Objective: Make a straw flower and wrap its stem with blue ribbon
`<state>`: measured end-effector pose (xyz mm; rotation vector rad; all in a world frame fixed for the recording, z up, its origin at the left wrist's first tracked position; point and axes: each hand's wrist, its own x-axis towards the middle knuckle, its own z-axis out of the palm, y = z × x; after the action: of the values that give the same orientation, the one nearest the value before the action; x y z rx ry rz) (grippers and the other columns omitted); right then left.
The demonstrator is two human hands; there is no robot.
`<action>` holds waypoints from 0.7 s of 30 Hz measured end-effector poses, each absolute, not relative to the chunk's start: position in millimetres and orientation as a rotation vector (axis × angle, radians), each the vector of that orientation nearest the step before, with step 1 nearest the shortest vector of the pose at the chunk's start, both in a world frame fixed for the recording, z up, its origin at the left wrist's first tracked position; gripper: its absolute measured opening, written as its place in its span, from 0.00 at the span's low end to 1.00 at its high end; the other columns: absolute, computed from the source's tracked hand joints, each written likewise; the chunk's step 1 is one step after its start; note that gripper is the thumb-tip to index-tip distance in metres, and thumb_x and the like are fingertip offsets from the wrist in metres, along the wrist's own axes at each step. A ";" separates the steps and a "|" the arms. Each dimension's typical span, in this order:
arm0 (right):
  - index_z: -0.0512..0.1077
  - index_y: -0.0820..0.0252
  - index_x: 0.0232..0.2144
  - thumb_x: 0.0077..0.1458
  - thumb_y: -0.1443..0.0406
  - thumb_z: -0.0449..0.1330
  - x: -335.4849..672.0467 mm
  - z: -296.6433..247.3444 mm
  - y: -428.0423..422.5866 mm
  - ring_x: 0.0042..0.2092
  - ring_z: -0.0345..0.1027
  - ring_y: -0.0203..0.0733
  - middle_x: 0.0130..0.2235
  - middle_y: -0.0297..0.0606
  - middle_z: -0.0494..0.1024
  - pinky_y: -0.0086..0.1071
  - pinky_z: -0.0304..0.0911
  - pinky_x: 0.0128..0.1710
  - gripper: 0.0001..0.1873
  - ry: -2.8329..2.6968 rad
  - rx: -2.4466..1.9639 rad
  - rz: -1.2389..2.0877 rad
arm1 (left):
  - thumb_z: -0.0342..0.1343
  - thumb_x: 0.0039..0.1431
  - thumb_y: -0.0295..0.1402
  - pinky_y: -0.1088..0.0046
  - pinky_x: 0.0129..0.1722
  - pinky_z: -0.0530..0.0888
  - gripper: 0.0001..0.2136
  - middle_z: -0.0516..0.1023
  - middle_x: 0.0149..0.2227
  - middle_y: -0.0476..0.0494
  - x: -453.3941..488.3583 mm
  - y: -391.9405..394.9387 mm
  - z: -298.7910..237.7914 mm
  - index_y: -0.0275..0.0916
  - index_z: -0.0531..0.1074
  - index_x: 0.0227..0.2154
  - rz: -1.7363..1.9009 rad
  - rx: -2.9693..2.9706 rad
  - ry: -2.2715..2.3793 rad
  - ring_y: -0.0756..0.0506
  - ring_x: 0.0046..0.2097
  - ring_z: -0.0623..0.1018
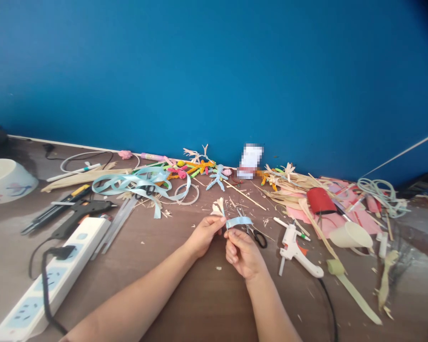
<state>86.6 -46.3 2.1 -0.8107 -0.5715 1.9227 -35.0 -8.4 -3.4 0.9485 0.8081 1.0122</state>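
Observation:
My left hand point(204, 235) pinches a small cream paper flower piece point(218, 207) held up over the brown table point(185, 304). My right hand point(243, 253) is closed on a short strip of light blue ribbon point(239, 221) that loops out from the fingers toward the flower. The two hands meet at the middle of the table. Small black-handled scissors point(257, 236) lie just right of my right hand.
A white glue gun point(295, 249) lies to the right, a black one point(81, 213) and a white power strip point(53, 278) to the left. Blue ribbon coils point(139, 184), coloured straws, dried leaf strips, a red cup point(319, 200) and a white bowl point(5, 179) crowd the back.

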 end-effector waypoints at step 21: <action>0.68 0.64 0.26 0.46 0.58 0.59 81.4 1.2 -47.9 0.13 0.56 0.27 0.14 0.28 0.67 0.21 0.50 0.13 0.13 -0.803 -1.037 1.689 | 0.60 0.43 0.35 0.77 0.25 0.61 0.12 0.64 0.17 0.51 -32.3 -7.9 3.4 0.32 0.66 0.17 1.021 0.605 0.605 0.55 0.21 0.63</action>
<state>81.4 -47.9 1.2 -1.0372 -0.8033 1.6894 -32.3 -7.9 3.4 0.6054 0.6047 1.0212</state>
